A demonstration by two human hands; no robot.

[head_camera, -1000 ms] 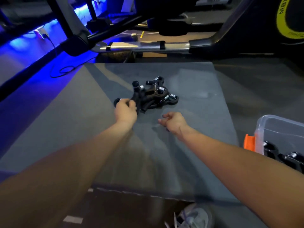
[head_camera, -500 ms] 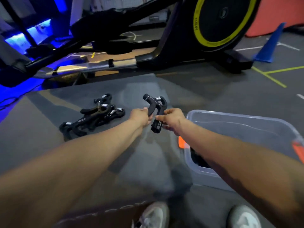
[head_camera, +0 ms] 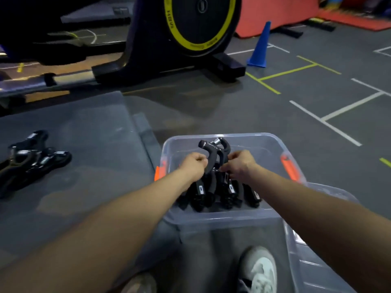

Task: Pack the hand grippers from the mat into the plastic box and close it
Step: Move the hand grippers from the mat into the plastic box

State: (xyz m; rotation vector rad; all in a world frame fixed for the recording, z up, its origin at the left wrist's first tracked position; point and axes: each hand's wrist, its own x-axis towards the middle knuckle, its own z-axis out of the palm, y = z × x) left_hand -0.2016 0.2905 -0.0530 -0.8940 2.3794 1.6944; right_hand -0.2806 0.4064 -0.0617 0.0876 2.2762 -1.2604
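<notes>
Both hands have swung rightward from above the mat to over the open plastic box [head_camera: 273, 142], carrying the same hand gripper [head_camera: 213, 153] with them; half a second ago it was held over the mat's edge, and now it hangs inside the box's outline, above the row already packed. Left hand [head_camera: 193, 166] has its fingers curled round one black handle of that gripper, and right hand [head_camera: 241, 163] has its fingers curled round the other handle, so the gripper sits between the two fists with its spring end and curved top pointing up and away from the person. Neither hand is spread; both are closed on the gripper.

Below the hands, several packed grippers [head_camera: 224, 191] lie side by side in the near half of the box, handles pointing toward the person; whether the held one touches them cannot be told. Orange latches [head_camera: 288, 168] show on the box's left and right walls. A clear lid [head_camera: 317, 261] lies just beside the box at the lower right, off it.

On the grey mat [head_camera: 95, 144] to the left, well apart from the hands, a small pile of remaining grippers [head_camera: 31, 159] waits. An exercise bike [head_camera: 190, 28] and a blue cone [head_camera: 260, 47] stand on the floor beyond.
</notes>
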